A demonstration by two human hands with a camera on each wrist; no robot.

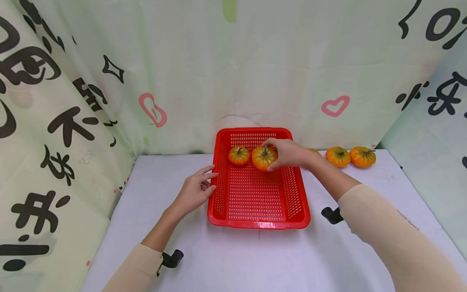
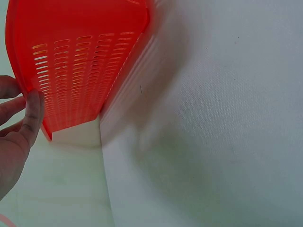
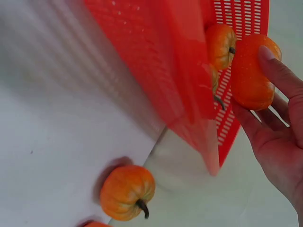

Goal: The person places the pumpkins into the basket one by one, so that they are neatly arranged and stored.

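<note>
A red plastic basket (image 1: pixel 255 224) with slotted walls stands on the table. My left hand (image 1: pixel 196 190) is at its left rim, fingertips over the edge; in the left wrist view the thumb (image 2: pixel 33 113) lies against the outer wall. My right hand (image 1: pixel 290 153) holds an orange pumpkin (image 1: pixel 263 158) over the far part of the basket, thumb and fingers on opposite sides. Another small pumpkin (image 1: pixel 238 155) sits inside, left of the held one. Beyond the basket's rim, the right wrist view shows a pumpkin (image 3: pixel 220 46) and part of one more, with its stem.
Right of the basket, two pumpkins (image 1: pixel 337 157) (image 1: pixel 363 157) stand side by side near the table's back edge. A third pumpkin (image 1: pixel 313 151) is mostly hidden behind the right forearm. A printed curtain (image 1: pixel 262 81) hangs behind the white table (image 1: pixel 233 259).
</note>
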